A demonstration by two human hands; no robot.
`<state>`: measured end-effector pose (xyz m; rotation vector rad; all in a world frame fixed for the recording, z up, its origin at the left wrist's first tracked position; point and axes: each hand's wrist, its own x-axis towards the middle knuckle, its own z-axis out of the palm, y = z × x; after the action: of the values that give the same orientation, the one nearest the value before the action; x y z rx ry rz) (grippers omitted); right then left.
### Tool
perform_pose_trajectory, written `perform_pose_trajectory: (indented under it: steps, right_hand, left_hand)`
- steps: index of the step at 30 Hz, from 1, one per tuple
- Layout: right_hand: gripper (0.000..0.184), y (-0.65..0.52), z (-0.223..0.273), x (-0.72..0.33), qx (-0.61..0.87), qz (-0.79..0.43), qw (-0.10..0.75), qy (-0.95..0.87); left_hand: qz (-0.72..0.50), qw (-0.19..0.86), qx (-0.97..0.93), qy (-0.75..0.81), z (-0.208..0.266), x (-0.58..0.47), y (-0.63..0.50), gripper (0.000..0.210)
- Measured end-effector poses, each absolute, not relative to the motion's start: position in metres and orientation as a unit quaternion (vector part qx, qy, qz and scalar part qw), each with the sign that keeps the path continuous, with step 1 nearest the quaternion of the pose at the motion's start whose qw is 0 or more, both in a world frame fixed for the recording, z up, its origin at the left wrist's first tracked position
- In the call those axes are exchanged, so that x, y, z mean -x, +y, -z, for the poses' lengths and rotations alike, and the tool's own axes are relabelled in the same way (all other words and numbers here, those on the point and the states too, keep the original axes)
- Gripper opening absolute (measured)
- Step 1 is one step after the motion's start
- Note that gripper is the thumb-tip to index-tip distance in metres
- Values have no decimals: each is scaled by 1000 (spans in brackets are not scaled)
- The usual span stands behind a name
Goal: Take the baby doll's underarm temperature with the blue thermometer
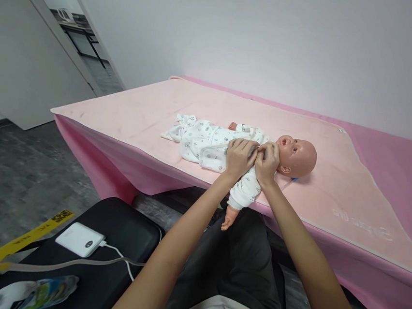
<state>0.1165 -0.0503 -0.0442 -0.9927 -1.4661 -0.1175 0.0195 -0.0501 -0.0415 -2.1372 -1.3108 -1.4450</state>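
Observation:
A baby doll point(300, 156) lies on its back on the pink blanket, its head to the right. It wears a white patterned baby top point(246, 187) and matching white pants point(194, 141). One doll arm hangs over the table's front edge. At the doll's chest, just below the neck, my left hand point(240, 155) has its fingers curled on the top's fabric. Beside it, close to the chin, my right hand point(268, 161) pinches the top's edge. The fingertips of both hands nearly meet, and the exact spot they grip is partly hidden.
The pink blanket point(332, 200) covers a table with a darker pink cloth point(379, 283), against a white wall. To my left, a black chair point(127, 220) bears a white power bank point(80, 239) with a cable and a plastic bottle point(52, 290). A door point(30, 45) stands at the far left.

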Motion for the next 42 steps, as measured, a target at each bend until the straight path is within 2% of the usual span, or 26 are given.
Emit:
perform_pose_trajectory:
  steps: [16, 24, 28, 38, 42]
  right_hand:
    - [15, -53, 43, -117, 435, 60, 638, -633]
    - [15, -54, 44, -116, 445, 50, 639, -626]
    - [18, -53, 43, -117, 436, 79, 643, -624]
    - [18, -53, 44, -116, 422, 66, 646, -633]
    - [12, -53, 43, -115, 429, 77, 634, -639]
  left_hand:
    - [491, 134, 736, -447, 44, -19, -48, 19]
    - [515, 147, 698, -475, 42, -20, -50, 16]
    - [539, 161, 658, -501, 41, -13, -50, 9]
    - [519, 130, 680, -501, 41, 1, -54, 9]
    - [546, 123, 653, -510, 41, -1, -55, 11]
